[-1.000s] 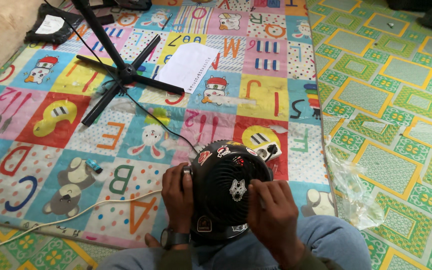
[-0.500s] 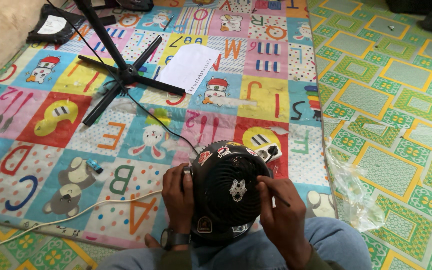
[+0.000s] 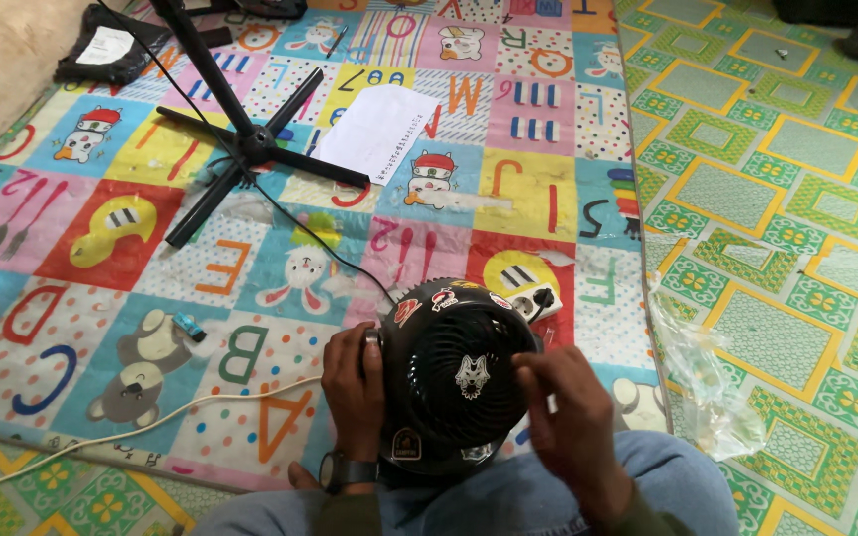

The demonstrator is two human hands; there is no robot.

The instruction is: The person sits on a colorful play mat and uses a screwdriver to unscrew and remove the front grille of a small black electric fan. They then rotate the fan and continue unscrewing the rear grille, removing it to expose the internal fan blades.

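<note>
Left hand (image 3: 355, 382) clamps the rim of the round black fan (image 3: 457, 375), fingers curled round its left edge, a dark watch (image 3: 342, 469) on the wrist. Right hand (image 3: 570, 429) comes in from the other side, fingers loosely bent at the fan's right edge, fingertips near the grille; whether they actually pinch anything is hard to say. That fan sits on the person's lap, face up, stickers dotted over its grille, between the two hands. Its lower edge is lost behind jeans and wrists. Beyond it, on the colourful alphabet mat (image 3: 250, 278), a white power strip (image 3: 531, 300) peeks out, partly hidden by the fan.
</note>
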